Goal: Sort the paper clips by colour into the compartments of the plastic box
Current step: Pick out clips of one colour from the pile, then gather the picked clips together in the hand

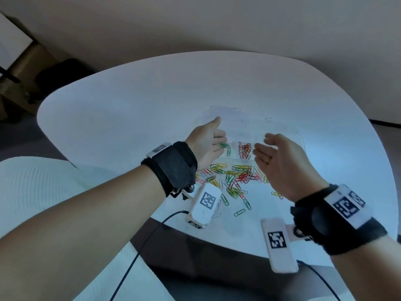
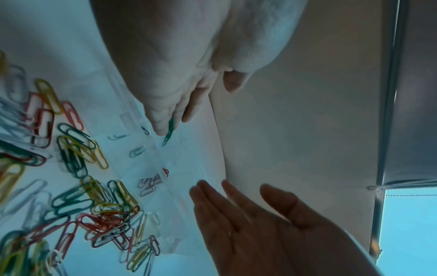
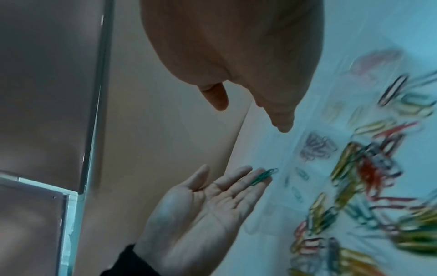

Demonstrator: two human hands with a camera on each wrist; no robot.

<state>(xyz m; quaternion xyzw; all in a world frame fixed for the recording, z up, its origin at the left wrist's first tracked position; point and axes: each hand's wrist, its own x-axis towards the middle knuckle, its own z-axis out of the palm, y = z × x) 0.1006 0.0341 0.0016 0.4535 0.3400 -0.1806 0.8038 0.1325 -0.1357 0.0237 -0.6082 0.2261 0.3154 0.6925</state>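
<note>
A clear plastic box [image 1: 301, 140] lies on the white table. One of its compartments holds several red clips [image 1: 244, 151], and the one to their left holds a green clip [image 1: 228, 151]. My left hand [image 1: 221, 139] is over the box's left end, palm turned up and fingers straight. A green clip [image 3: 262, 176] lies loose on its fingertips [image 2: 163, 128], tilting toward the box. My right hand [image 1: 260, 146] hovers over the box's right part, flat and holding nothing. Mixed loose clips [image 1: 234, 179] are piled in front of the box.
The table's near edge [image 1: 217, 233] curves just below the clip pile. Stray clips [image 1: 239, 212] lie near that edge. Cables [image 1: 138, 253] hang from both wrist cameras. A pale cushion [image 1: 32, 185] is at the left, and dark furniture stands beyond the table's far left.
</note>
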